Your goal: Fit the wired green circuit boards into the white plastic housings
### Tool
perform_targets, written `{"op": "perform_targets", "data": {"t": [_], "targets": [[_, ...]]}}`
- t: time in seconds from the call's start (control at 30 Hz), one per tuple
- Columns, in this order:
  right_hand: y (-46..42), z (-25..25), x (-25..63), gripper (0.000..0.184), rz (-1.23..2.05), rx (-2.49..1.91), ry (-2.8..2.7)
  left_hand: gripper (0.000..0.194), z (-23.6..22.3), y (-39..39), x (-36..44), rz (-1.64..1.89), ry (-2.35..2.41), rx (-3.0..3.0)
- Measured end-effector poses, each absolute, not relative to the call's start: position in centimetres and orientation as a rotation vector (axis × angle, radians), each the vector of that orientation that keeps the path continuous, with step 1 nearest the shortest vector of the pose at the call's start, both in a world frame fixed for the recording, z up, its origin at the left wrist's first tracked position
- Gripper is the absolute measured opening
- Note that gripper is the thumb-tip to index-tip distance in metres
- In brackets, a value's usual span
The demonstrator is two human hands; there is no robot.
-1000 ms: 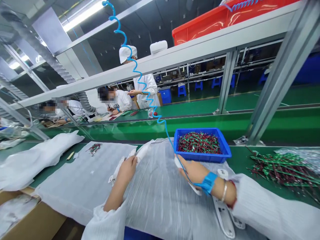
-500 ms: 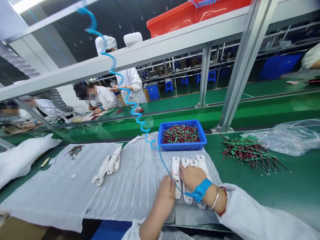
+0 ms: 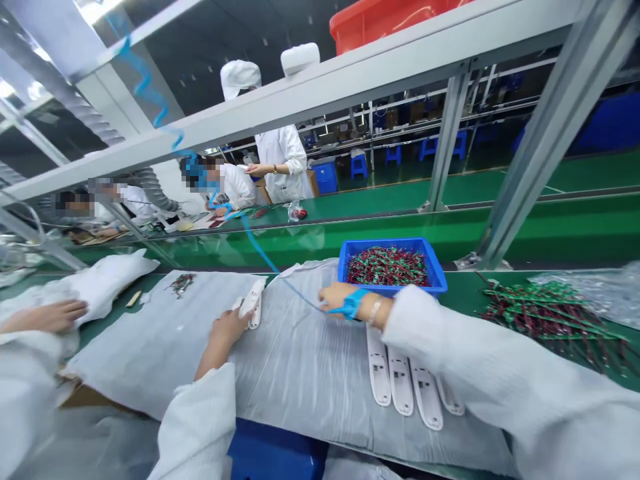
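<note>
My left hand [image 3: 227, 333] is at the small group of long white plastic casings [image 3: 254, 303] on the left part of the sheet. Its fingers are closed round the near end of one, which they partly cover. My right hand [image 3: 337, 297], with a blue wrist strap, hovers at the front left corner of a blue bin [image 3: 390, 291] full of red-and-green wired parts [image 3: 387, 267]. Its fingers are curled together; what they hold, if anything, is hidden. Several more white casings [image 3: 400, 383] lie in a row under my right forearm.
A co-worker's hand [image 3: 50, 317] rests by white padding at the left. A wired bundle [image 3: 183, 283] lies on the white sheet [image 3: 295, 373]. More wired parts [image 3: 550, 320] are piled at right. A blue coiled cord [image 3: 260, 250] crosses the view. A metal post [image 3: 545, 147] stands behind.
My left hand has moved left from the row of casings to the left group. My right hand has lifted off the row toward the blue bin. A co-worker's hand has appeared at left.
</note>
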State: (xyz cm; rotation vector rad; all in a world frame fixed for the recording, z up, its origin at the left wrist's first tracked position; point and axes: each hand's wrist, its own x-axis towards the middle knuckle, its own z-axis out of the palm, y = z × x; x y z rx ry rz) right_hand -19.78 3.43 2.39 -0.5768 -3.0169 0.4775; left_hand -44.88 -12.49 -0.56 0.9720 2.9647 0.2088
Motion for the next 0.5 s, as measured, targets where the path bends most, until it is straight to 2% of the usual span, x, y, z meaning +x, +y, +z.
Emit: {"op": "perform_targets", "data": {"t": [0.1,0.23,0.37,0.5], "targets": [[1.8,0.7,-28.1,0.024,0.481,-0.219,-3.061,0.034,-2.6,-12.8,-45.0,0.241,2.998,1.014],[-0.7,-2.2,-35.1,0.025,0.436,0.004,-2.94,0.029,-4.4,-13.3,-45.3,0.403,3.061,1.152],[-2.3,-4.2,-37.7,0.027,0.391,0.055,-2.718,0.024,-5.3,-15.1,-46.3,0.686,3.15,1.187],[-2.6,-4.1,-37.8,0.033,0.352,0.018,-2.511,0.023,-5.5,-17.5,-46.5,1.045,3.208,1.307]]}}
